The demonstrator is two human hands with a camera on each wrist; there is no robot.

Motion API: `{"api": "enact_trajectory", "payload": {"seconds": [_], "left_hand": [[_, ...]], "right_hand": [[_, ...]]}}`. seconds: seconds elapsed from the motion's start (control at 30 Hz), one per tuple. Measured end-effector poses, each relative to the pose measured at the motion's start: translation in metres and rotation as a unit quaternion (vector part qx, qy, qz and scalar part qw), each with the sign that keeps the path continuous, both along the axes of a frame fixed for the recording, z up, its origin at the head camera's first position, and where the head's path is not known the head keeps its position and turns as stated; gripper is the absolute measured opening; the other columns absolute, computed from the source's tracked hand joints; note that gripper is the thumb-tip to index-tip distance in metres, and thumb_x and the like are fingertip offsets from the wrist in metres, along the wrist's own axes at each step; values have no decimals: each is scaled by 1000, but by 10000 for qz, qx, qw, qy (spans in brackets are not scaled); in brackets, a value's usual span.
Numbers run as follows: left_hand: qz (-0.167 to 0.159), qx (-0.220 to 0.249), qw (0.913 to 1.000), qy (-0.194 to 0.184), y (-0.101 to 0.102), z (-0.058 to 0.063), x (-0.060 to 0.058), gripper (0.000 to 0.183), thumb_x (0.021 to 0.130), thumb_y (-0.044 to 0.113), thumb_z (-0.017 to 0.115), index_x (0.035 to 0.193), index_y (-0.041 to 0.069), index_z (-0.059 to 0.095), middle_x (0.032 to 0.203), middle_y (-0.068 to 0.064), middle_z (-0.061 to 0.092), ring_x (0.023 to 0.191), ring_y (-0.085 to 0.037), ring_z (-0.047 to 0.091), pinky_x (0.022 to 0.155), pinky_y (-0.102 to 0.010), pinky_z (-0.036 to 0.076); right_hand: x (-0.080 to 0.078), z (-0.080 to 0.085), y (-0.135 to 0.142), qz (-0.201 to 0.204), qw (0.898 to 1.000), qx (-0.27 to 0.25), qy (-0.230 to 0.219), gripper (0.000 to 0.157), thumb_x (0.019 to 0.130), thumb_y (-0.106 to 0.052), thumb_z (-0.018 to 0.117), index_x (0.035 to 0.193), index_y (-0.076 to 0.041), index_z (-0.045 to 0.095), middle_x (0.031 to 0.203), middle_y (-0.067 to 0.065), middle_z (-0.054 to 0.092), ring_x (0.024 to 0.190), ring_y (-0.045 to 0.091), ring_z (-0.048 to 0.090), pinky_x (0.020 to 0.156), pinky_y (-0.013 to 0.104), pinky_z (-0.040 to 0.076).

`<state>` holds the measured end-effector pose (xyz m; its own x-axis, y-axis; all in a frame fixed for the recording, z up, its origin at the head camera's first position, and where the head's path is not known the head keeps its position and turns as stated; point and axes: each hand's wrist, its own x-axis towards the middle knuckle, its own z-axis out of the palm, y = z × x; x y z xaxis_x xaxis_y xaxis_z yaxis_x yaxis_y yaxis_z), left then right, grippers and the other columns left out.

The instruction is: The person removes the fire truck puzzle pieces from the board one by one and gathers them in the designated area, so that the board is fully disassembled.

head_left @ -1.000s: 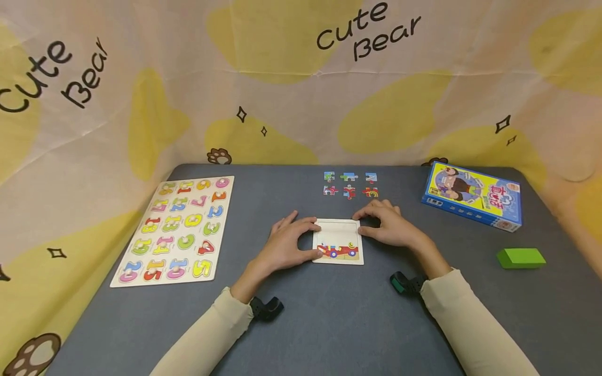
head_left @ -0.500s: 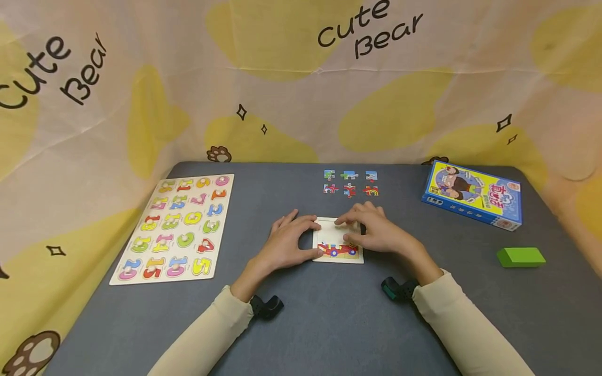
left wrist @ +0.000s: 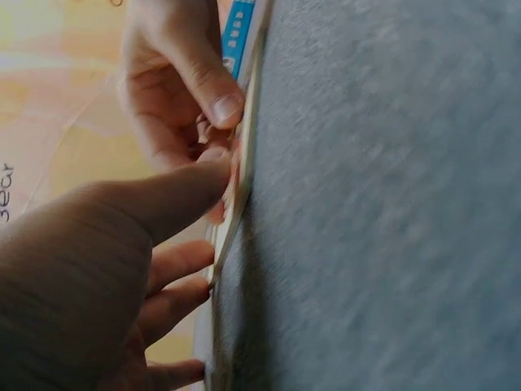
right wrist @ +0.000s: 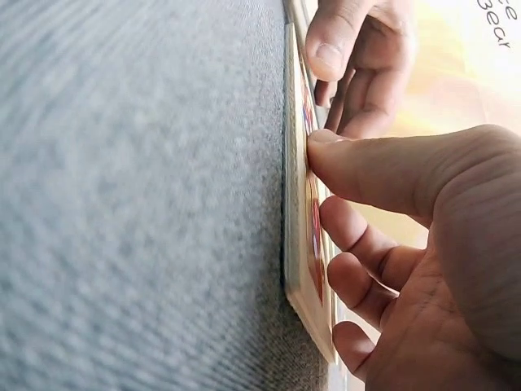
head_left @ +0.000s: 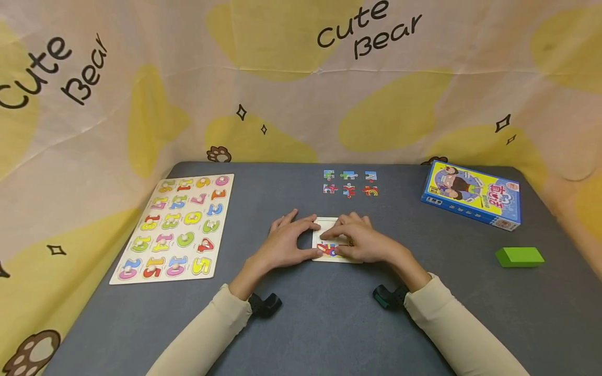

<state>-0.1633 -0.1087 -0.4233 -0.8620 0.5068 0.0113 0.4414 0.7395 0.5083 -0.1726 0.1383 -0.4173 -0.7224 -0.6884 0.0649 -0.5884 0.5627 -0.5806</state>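
A small pale wooden puzzle tray (head_left: pixel 326 221) lies at the middle of the table in the head view. Along its near side are fitted pieces of a red vehicle picture (head_left: pixel 326 250), partly covered by my right hand. My left hand (head_left: pixel 286 244) holds the tray's left side, thumb near the front corner and fingers higher up the edge. Over the tray, my right hand (head_left: pixel 363 241) rests its thumb (right wrist: pixel 350 159) on the fitted pieces, while its index finger reaches the bare tray floor. Several loose jigsaw pieces (head_left: pixel 349 190) lie in two rows beyond the tray.
At the left lies a number peg board (head_left: pixel 222 261) with colourful numerals. A blue and yellow box (head_left: pixel 475 196) sits at the back right, with a green block (head_left: pixel 520 257) nearer. A patterned cloth (head_left: pixel 282 104) hangs behind the table (head_left: pixel 310 329).
My right hand has moved left and nearer, from the tray's right edge onto the fitted pieces. My left hand and the tray have stayed in place.
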Motion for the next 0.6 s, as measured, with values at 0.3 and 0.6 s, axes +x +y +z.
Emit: {"api": "enact_trajectory", "payload": {"seconds": [0.3, 0.6], "left_hand": [[-532, -62, 9984, -195, -12, 4, -4, 68, 85, 43, 80, 145, 21, 58, 164, 1, 39, 158, -43, 14, 120, -66, 15], [-494, -140, 9984, -244, -13, 2, -6, 70, 84, 46, 81, 147, 25, 57, 165, 6, 36, 158, -40, 13, 122, -62, 14]], "right_hand": [[1, -1, 0, 35, 9996, -210, -199, 35, 89, -9, 73, 122, -18, 75, 95, -2, 61, 91, 16, 40, 80, 39, 21], [1, -5, -3, -92, 9987, -454, -221, 31, 89, -8, 72, 118, -18, 77, 97, -2, 64, 87, 16, 41, 78, 39, 20]]}}
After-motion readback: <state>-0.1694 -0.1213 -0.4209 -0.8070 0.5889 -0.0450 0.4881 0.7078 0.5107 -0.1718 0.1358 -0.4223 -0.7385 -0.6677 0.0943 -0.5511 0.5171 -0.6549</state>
